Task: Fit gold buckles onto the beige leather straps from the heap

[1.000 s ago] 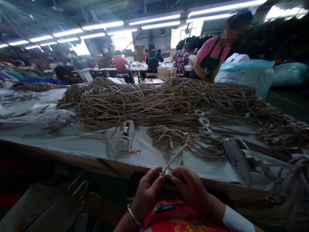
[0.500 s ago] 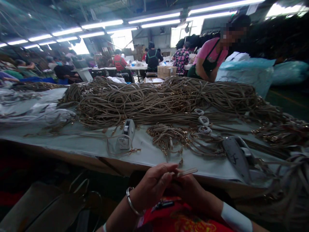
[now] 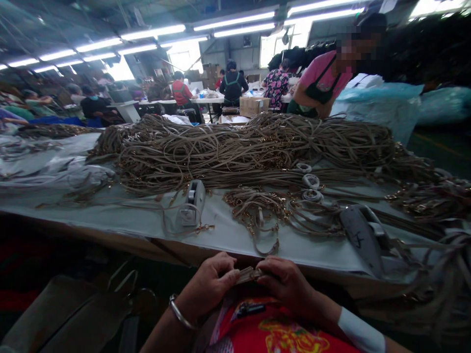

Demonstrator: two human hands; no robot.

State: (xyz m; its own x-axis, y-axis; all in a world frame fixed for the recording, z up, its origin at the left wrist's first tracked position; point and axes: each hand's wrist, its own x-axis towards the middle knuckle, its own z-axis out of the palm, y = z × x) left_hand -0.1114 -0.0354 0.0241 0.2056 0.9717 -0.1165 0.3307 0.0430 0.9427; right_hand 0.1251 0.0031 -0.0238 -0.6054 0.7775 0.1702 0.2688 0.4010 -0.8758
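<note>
Between my two hands, just below the table's front edge, is a small folded bundle of light straps (image 3: 247, 275). My left hand (image 3: 217, 278), with a silver bangle at the wrist, is closed on the bundle's left end. The right end is pinched by my right hand (image 3: 281, 278). Beyond them on the table (image 3: 221, 235) lie a small heap of straps with gold clasps (image 3: 257, 203) and a grey tape dispenser (image 3: 193, 202). Fingertips of both hands are partly hidden.
A large pile of brown straps (image 3: 221, 152) spans the table. White rolls (image 3: 311, 181) lie in front of it. Another dispenser (image 3: 362, 238) stands at the right. A person in pink (image 3: 320, 78) leans over the far side; others sit farther back.
My hands have moved apart, the left one leftwards, and the bundle now stretches between them. A strap end by the table's front edge shows more fully. The person in pink has shifted slightly.
</note>
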